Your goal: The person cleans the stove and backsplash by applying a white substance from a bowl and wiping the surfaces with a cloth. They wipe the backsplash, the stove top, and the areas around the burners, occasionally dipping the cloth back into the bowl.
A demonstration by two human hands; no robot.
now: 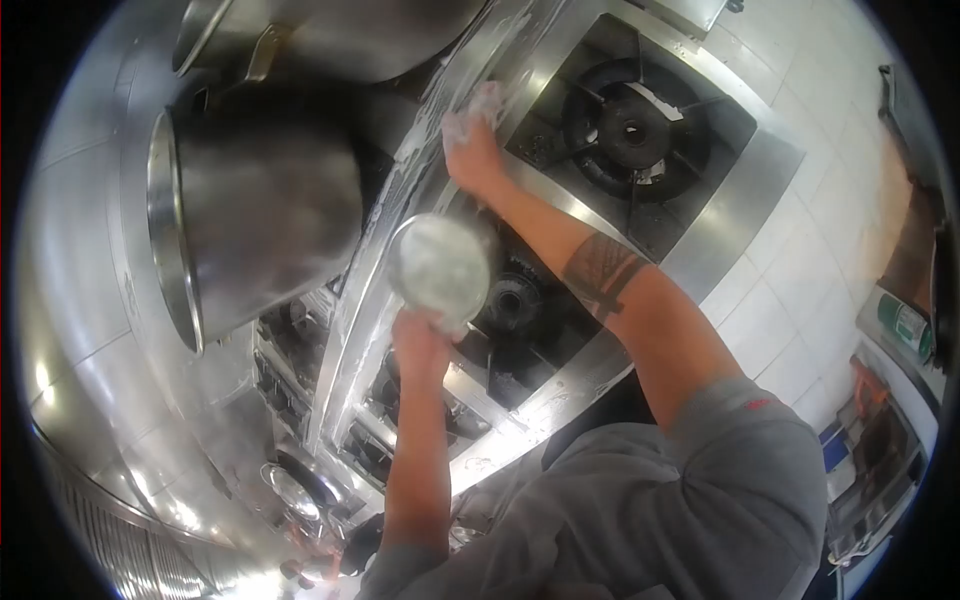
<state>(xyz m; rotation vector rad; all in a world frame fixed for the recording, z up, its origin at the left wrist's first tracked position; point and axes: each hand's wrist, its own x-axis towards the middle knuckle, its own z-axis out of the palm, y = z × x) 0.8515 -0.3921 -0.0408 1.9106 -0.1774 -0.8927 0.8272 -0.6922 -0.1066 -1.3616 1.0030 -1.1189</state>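
Note:
My left hand [422, 345] is closed on the near rim of a round container [393, 255]. Cloudy, whitish liquid [443, 265] shows inside it. The container is above the stove, between a large pot and a burner. Farther forward, my right hand [472, 150] is bent against the steel ledge [425, 165] behind the burners. White foam covers its fingers, and whatever they hold is hidden. Foam streaks run along this ledge. A black burner [632, 128] lies to the right of my right hand. Another burner [512, 296] is partly covered by the container and forearm.
A large steel pot [265, 210] stands left of the ledge, with a second big pot [350, 35] beyond it. More burners [290, 340] are at the lower left. Pale floor tiles [800, 230] and a shelf with a green-labelled container [905, 325] are on the right.

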